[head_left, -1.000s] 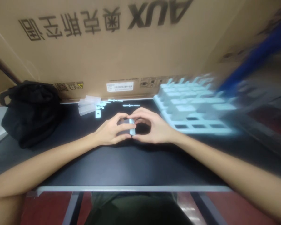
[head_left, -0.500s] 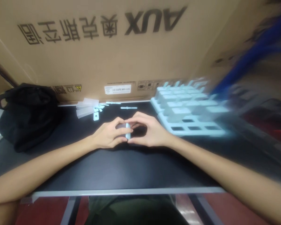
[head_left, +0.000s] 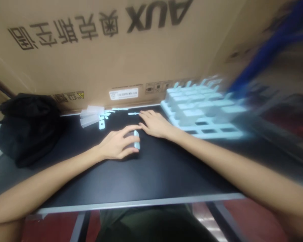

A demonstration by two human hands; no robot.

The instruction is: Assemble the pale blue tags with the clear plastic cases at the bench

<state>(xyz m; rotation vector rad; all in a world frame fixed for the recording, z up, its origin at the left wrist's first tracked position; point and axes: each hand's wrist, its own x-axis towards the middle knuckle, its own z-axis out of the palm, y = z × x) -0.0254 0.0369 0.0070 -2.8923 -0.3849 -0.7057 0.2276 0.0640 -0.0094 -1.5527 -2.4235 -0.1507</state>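
Blue stick (head_left: 132, 114) lies just left of right hand (head_left: 155, 124) fingertips, long axis sideways. Right's nearer, fingers loosely spread; contact unclear. Left hand (head_left: 116, 144) pinches blue cap (head_left: 136, 142).

1. Here's smooth plastic on the small pale-blue block (head_left: 137, 145)!
2. Black flat tabletop (head_left: 151, 178): smooth, with a soft sheen.
3. Big brown cardboard box (head_left: 91, 64), looking matt!
4. Black slouching cloth bag (head_left: 27, 131), dull and creased.
5. Translucent rectangular plastic sleeves (head_left: 92, 120), looking frosted.
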